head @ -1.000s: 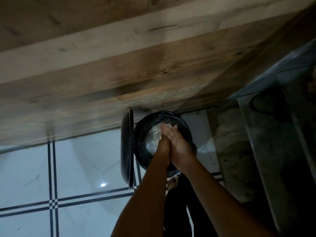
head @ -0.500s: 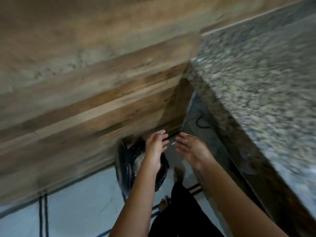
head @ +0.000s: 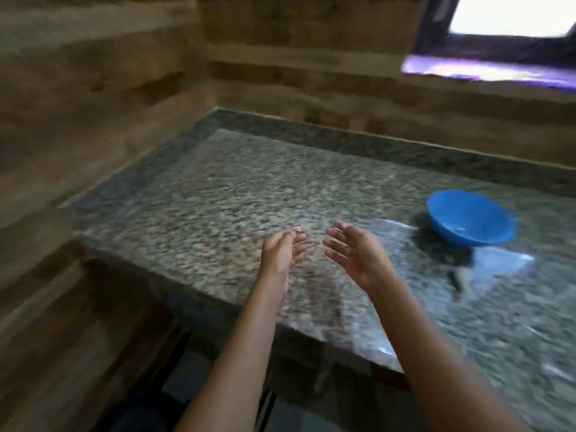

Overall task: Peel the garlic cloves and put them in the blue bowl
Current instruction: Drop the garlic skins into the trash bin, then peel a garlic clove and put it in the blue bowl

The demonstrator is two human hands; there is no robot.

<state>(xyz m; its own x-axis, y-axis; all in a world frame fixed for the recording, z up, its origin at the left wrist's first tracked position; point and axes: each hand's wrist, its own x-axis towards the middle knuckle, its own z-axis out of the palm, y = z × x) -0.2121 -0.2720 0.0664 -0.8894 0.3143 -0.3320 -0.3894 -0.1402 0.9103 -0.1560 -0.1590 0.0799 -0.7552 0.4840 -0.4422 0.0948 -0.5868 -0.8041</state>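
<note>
The blue bowl (head: 470, 216) stands on the granite counter (head: 193, 194) at the right, with a small greenish speck inside it. No garlic clove is plain to see; the picture is blurred. My left hand (head: 282, 252) and my right hand (head: 352, 249) hover side by side over the counter's front part, left of the bowl. Both have straight, spread fingers, palms turned toward each other, and hold nothing. A gap separates the two hands.
Wood-look tiled walls (head: 93, 104) close the counter at the left and back. A window (head: 511, 17) with a sill sits at the top right. A dark smear (head: 456, 280) lies on the counter below the bowl. The counter's front edge runs under my forearms.
The view swung up from the black-lined bin on the floor to the countertop. My hands, pressed together over the bin, parted and rose over the counter. The blue bowl came into view.
</note>
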